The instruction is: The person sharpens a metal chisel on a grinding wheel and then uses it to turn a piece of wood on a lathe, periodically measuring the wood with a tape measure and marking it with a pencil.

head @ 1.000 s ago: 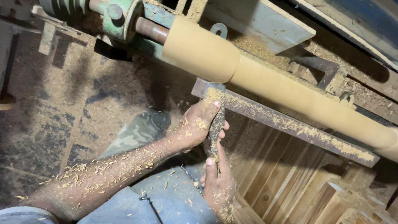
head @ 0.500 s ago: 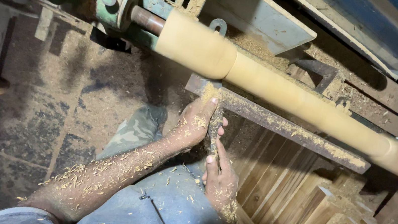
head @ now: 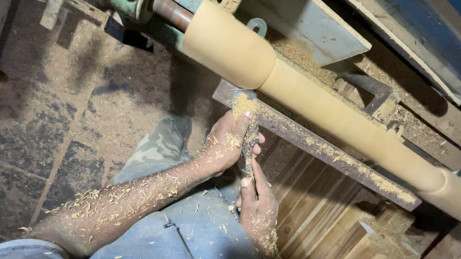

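While one wooden spindle (head: 327,109) sits on the lathe, two hands, left (head: 227,144) and right (head: 256,206), grasp one chisel (head: 249,132) above a sawdust-strewn workshop floor (head: 38,123).

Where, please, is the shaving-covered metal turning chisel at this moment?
In the head view, centre: the shaving-covered metal turning chisel lies on the rusty tool rest, gripped by left hand and right hand.

A dark, stained concrete floor (head: 18,138) lies dusted with pale sawdust. Rough-sawn square wooden blanks (head: 368,252) stand stacked at lower right. A blue painted panel (head: 459,34) crosses the upper right corner, dimly lit.
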